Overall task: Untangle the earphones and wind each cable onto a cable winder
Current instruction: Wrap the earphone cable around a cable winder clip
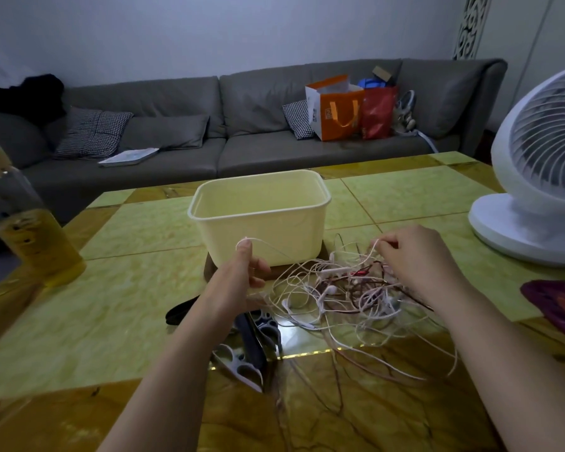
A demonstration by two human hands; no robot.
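A tangled heap of white and pinkish earphone cables (349,298) lies on the green and yellow table, with loose loops trailing toward the near edge. My left hand (242,275) pinches a white cable loop lifted in front of the cream tub. My right hand (415,256) pinches another strand at the top right of the heap. Several grey cable winders (255,340) lie below my left wrist, partly hidden by my forearm.
A cream plastic tub (261,216) stands just behind the heap on a dark mat. A white fan (535,177) stands at the right, a bottle of yellow liquid (23,223) at the left. A purple object (561,305) lies at the right edge. A sofa sits beyond the table.
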